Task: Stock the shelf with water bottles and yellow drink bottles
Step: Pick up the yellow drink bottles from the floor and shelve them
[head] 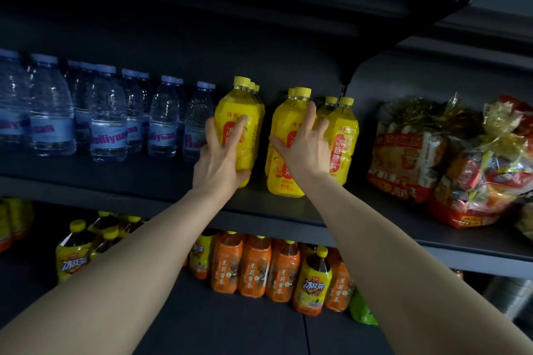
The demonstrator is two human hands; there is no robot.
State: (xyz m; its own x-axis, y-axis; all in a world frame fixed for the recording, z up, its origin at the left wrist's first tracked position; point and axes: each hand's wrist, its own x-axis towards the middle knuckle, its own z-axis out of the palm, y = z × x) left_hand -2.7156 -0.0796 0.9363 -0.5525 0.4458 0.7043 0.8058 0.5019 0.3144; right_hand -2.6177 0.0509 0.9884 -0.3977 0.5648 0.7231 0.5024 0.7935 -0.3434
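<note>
I am working at the middle shelf (161,179), in the centre of the frame, and I judge the step in hand to be the seating of the yellow drink bottles into their rows. My left hand (223,157) is gripping the front yellow bottle of the left row (239,115), thumb curled under its lower edge and fingers wrapped up across the label. My right hand (305,144) is lying over the front yellow bottle of the middle row (285,181), fingers spread apart and reaching up toward its shoulder, thumb out to the left; whether they are really clamping or only pressing, I cannot tell. Both bottles are standing upright on the shelf, with a dark gap between the two rows. A third yellow row (343,135) is standing just beside my right hand, touching or nearly touching the middle row.

The water bottles (106,124) are already lined up at the left of the frame, on the same shelf, next to the left yellow row. Packaged snack bags (409,153) are sitting at the right.

To my eye the stocking is well along. The next move, I think, calls for sliding both bottles straight back and closing that gap, keeping them upright so neither tips into its neighbours.
</note>
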